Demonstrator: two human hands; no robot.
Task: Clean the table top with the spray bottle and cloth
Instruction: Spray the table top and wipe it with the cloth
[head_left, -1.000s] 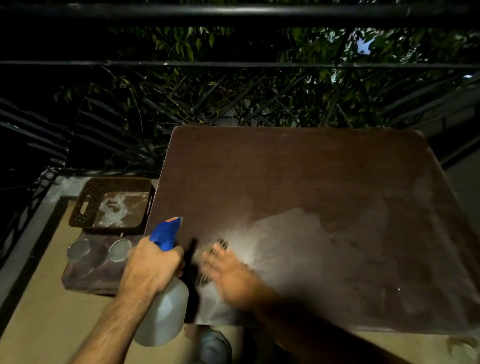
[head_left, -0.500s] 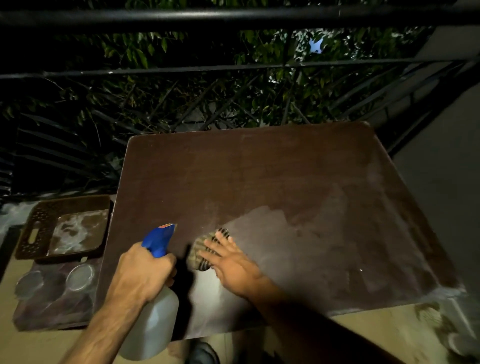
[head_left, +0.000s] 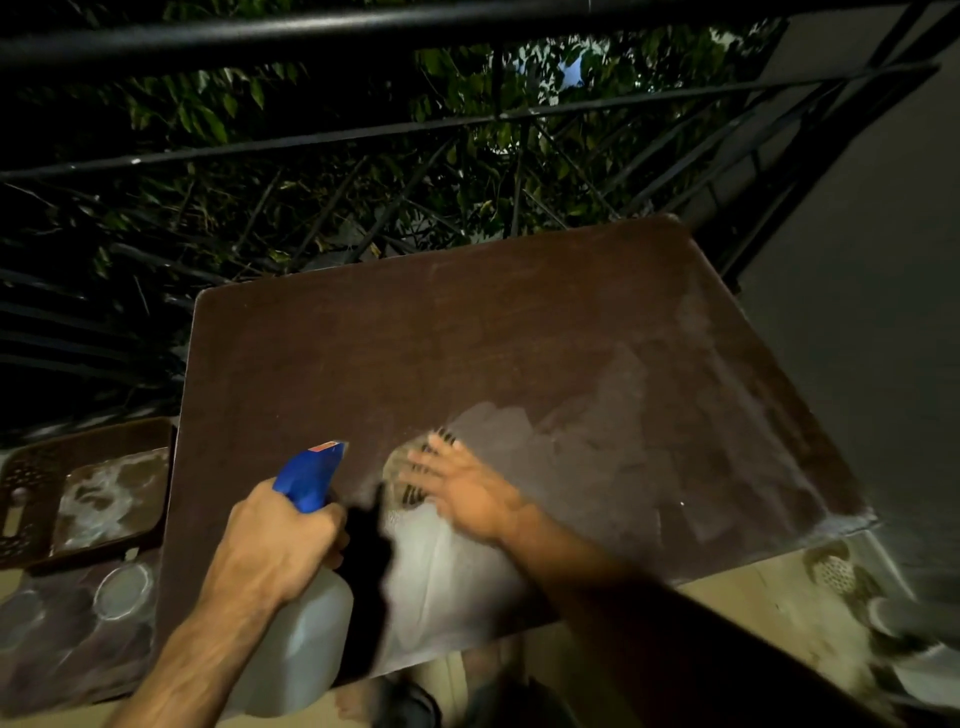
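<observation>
While my left hand (head_left: 283, 540) grips the spray bottle (head_left: 301, 618) off the table top's (head_left: 467, 332) near-left edge, my right hand (head_left: 462, 488), fingers spread, presses the cloth (head_left: 402, 467) there; near half looks wiped, far half apparently remains.

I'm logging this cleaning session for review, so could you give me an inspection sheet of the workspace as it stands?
Surface: dark brown table top, pale wet smears on the near right part.
Job's things: translucent spray bottle with blue trigger head; striped cloth flat on the table.
Clutter: brown perforated tray and round lids on a lower stand at left.
Grippers: left hand grips the bottle; right hand presses the cloth, blurred.
Cables: nothing seen.
Surroundings: black metal railing, foliage beyond, grey wall at right.
</observation>
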